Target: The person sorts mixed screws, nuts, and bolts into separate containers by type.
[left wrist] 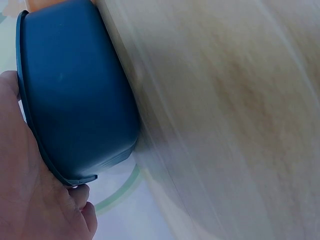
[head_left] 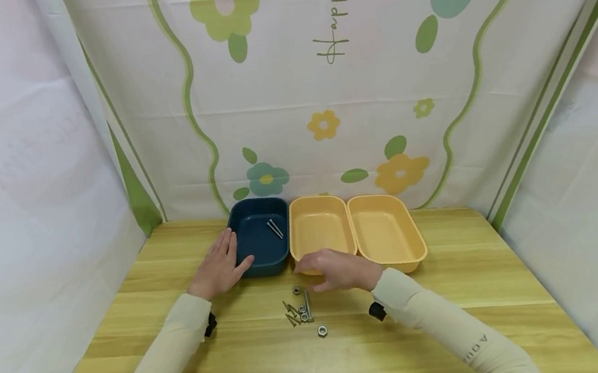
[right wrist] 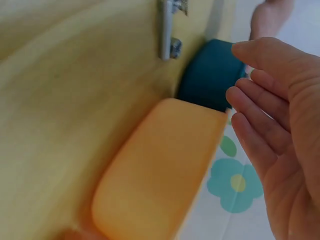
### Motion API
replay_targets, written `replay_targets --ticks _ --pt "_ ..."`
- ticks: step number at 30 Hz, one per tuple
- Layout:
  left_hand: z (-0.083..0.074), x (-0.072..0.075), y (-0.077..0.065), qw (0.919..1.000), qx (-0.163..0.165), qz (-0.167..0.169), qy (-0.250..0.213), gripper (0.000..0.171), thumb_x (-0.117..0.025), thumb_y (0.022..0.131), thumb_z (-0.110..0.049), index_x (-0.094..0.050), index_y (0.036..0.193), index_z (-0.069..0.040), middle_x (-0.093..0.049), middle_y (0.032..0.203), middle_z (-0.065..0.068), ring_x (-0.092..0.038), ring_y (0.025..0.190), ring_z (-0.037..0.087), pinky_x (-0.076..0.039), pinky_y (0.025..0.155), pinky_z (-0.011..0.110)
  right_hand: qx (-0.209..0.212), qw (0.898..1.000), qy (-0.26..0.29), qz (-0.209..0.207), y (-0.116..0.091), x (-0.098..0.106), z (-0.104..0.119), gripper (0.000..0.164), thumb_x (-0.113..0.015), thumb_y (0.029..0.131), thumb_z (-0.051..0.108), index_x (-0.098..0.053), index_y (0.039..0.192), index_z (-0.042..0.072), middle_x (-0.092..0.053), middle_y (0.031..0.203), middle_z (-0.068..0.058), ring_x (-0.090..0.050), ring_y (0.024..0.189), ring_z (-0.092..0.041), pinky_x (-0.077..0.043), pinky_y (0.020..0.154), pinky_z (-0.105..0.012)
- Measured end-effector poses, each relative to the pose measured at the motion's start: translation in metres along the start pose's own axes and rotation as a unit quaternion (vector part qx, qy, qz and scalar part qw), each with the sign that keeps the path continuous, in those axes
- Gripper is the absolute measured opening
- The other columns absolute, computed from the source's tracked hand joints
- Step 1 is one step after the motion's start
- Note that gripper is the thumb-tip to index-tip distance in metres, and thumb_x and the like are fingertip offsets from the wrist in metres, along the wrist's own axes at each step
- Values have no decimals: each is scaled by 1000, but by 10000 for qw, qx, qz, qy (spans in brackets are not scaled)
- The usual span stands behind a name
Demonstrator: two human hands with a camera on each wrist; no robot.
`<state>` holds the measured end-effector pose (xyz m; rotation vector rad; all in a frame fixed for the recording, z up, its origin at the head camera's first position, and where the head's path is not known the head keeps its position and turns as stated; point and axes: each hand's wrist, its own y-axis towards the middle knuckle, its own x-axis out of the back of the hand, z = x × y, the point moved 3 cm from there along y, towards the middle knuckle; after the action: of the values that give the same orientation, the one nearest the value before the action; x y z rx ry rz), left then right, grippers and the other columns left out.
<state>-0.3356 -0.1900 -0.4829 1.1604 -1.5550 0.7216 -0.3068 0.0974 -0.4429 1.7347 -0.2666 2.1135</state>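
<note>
My left hand (head_left: 218,266) rests along the left side of a dark blue tray (head_left: 255,243), fingers straight by the rim and thumb over the near left corner. Inside that tray lie silver bolts (head_left: 275,229). Over the near edge of the middle yellow tray (head_left: 319,232) hovers my right hand (head_left: 339,269), its fingers loosely bent; the right wrist view shows nothing between them. Just in front of this hand, on the table, are a long bolt (head_left: 308,303), several nuts (head_left: 322,331) and a small pile of brassy screws (head_left: 292,315).
A second yellow tray (head_left: 388,228) stands at the right end of the row, side by side with the middle one. Behind the trays hangs a flowered cloth (head_left: 274,88), and more cloth encloses both sides. Everything stands on a wood-grain table (head_left: 359,366).
</note>
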Motion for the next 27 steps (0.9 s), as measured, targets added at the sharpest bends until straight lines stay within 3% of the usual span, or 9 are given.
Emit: replay_targets --ticks 12,27 --pt "2 -2 0 10000 29 -14 21 88 -44 110 -52 -16 163 13 -11 173 32 -11 162 48 -17 131 63 -66 9984 -180 528 -1 -26 2 39 -80 94 16 -73 131 8 -75 132 -3 -70 122 -14 -56 104 -25" --pt "4 -4 2 10000 69 -2 1 89 -43 111 -52 -13 163 13 -9 174 31 -10 163 48 -16 131 62 -42 9982 -350 492 -4 -42 0 37 -81 93 19 -75 128 11 -76 128 1 -71 121 -11 -55 106 -24"
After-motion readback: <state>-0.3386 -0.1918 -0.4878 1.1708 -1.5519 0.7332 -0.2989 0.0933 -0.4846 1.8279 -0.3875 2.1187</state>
